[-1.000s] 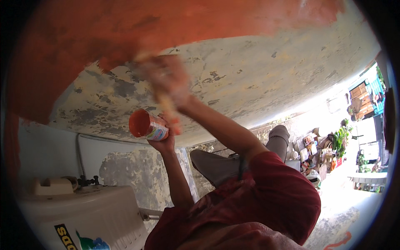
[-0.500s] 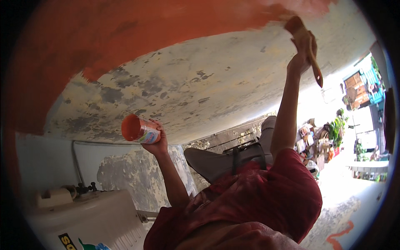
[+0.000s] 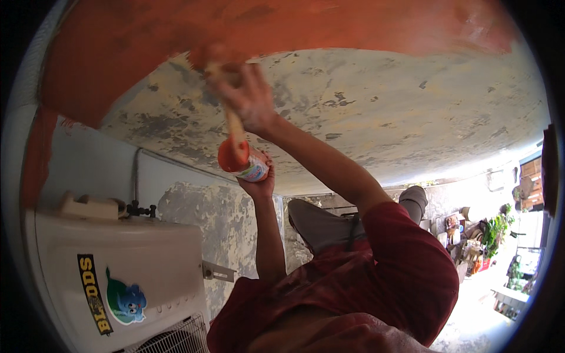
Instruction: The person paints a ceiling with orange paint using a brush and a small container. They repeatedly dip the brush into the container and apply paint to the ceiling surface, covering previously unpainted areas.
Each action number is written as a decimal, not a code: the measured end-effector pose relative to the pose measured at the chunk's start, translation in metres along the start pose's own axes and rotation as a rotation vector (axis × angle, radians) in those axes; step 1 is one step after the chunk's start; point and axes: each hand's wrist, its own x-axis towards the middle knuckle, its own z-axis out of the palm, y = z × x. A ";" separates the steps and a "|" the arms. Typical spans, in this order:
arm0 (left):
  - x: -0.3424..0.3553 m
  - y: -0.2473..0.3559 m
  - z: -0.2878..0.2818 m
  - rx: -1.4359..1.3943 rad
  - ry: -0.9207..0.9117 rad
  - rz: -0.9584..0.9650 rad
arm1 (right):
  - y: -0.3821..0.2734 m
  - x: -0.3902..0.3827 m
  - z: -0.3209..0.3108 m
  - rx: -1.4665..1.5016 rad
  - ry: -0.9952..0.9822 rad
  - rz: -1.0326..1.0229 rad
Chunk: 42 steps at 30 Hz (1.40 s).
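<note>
My right hand (image 3: 252, 101) grips a paintbrush (image 3: 233, 122) by its pale wooden handle. Its head is against the wall at the lower edge of the wet orange paint (image 3: 147, 41); hand and bristles are smeared by motion. The handle's tail end hangs down in front of the mouth of a paint can (image 3: 233, 157), though I cannot tell whether it touches. This can is coated orange inside and has a printed label. My left hand (image 3: 261, 180) is wrapped round it from below, with the can tilted. Bare, peeling wall (image 3: 376, 100) spreads below the orange area.
A white air-conditioner outdoor unit (image 3: 170, 247) with stickers stands at the lower left, with a metal bracket (image 3: 218, 272) beside it. A pipe (image 3: 136, 176) runs along the pale side wall. Plants (image 3: 496, 230) and piled household items (image 3: 465, 244) are on the bright right side.
My right hand has swept the paintbrush from the upper right across to the left, near the can. The view has shifted, so more of the air-conditioner unit shows. Both hands keep their holds.
</note>
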 end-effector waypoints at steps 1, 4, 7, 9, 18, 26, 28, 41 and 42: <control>-0.004 0.001 0.004 -0.019 -0.007 -0.005 | -0.008 0.005 0.023 0.001 -0.023 -0.069; -0.014 0.018 -0.011 -0.008 -0.003 0.022 | -0.032 0.024 0.038 0.331 -0.086 -0.231; -0.023 0.021 -0.016 -0.033 0.028 0.050 | -0.017 0.027 0.033 0.357 -0.104 -0.210; -0.029 0.028 -0.018 -0.043 0.019 0.066 | 0.039 0.018 0.001 0.415 0.016 -0.285; -0.022 0.045 -0.031 -0.046 0.000 0.083 | 0.103 0.002 -0.217 -0.041 0.868 0.390; -0.015 0.041 -0.026 -0.071 -0.036 0.074 | 0.006 0.016 -0.006 0.009 0.153 0.051; -0.017 0.044 -0.028 -0.039 -0.035 0.079 | -0.034 0.037 0.029 0.172 0.031 -0.157; -0.015 0.021 -0.021 -0.072 -0.010 0.008 | 0.090 0.024 -0.225 -0.039 0.791 0.286; -0.014 0.019 -0.021 -0.076 0.001 0.002 | 0.094 0.023 -0.221 -0.088 0.756 0.226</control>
